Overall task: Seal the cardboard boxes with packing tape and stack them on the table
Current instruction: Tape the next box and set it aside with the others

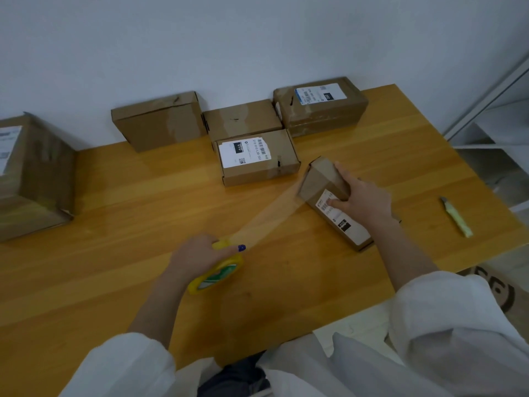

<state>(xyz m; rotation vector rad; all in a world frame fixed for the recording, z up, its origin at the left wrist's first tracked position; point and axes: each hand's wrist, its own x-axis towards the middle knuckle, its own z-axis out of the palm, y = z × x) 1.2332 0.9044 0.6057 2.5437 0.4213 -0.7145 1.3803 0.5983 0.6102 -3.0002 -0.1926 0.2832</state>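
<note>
A small brown cardboard box [320, 179] with a white label lies tilted on the wooden table [143, 196], right of centre. My right hand [363, 200] holds it down, fingers over its top and thumb on the label. My left hand [200, 255] grips a yellow roll of packing tape [217, 275] nearer the front. A clear strip of tape [266, 217] stretches taut from the roll up to the box's left side.
Several other cardboard boxes stand along the wall: one [157, 121] at back left, two [257, 156] stacked-adjacent in the middle, one [320, 106] at back right, a large one [31, 179] at the far left. A pale yellow utility knife [456, 217] lies at the right edge.
</note>
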